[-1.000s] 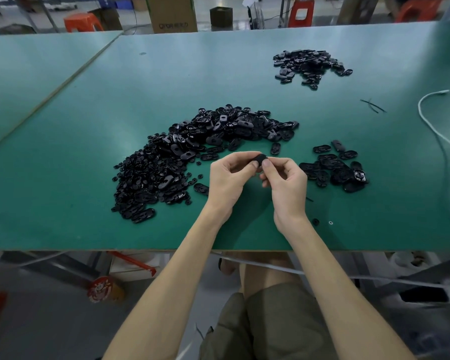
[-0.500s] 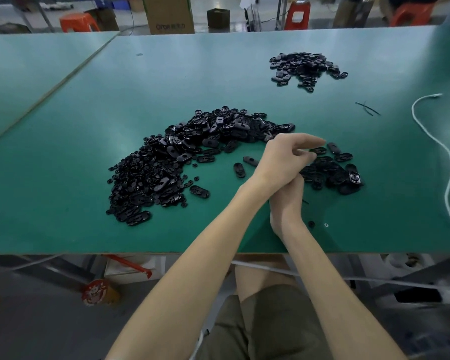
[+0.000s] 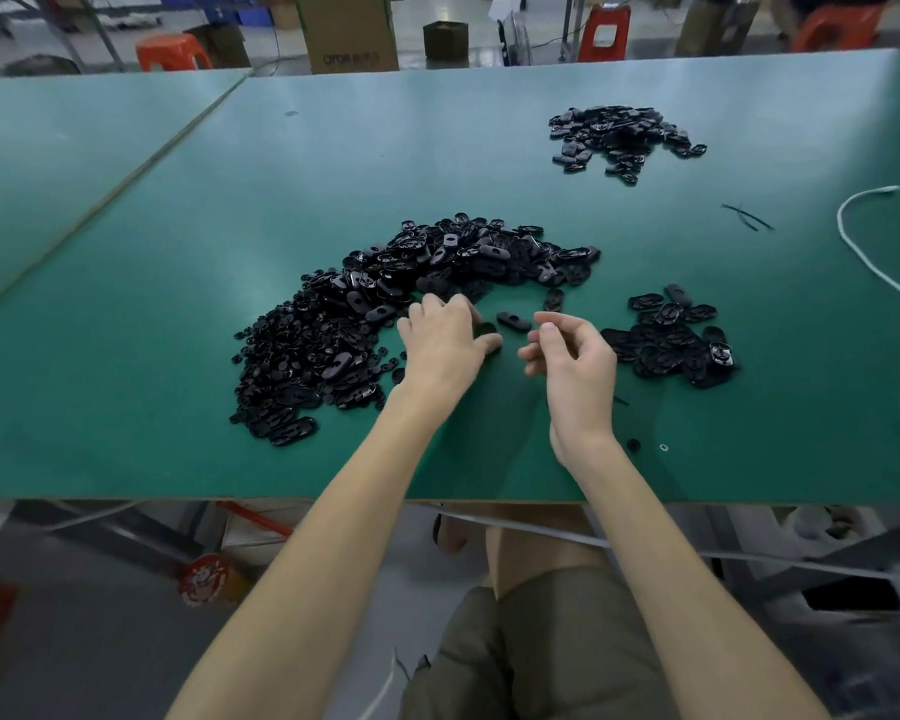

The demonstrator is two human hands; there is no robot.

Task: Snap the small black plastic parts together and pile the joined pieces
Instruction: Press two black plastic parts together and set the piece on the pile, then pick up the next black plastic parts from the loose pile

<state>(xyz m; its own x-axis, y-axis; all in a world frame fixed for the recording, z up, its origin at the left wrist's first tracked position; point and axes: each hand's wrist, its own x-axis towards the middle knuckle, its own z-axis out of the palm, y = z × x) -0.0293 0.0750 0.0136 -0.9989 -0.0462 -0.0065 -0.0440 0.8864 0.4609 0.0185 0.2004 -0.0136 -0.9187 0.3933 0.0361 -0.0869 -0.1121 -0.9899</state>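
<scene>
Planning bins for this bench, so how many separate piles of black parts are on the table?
3. The big pile sits mid-table at the left hand, a small pile lies just right of the right hand, and a far pile lies back right. Loose strays are not counted.

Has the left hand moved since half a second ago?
Yes. The left hand has swung leftward, from beside the small pile on the right back to the near edge of the big pile.
</scene>
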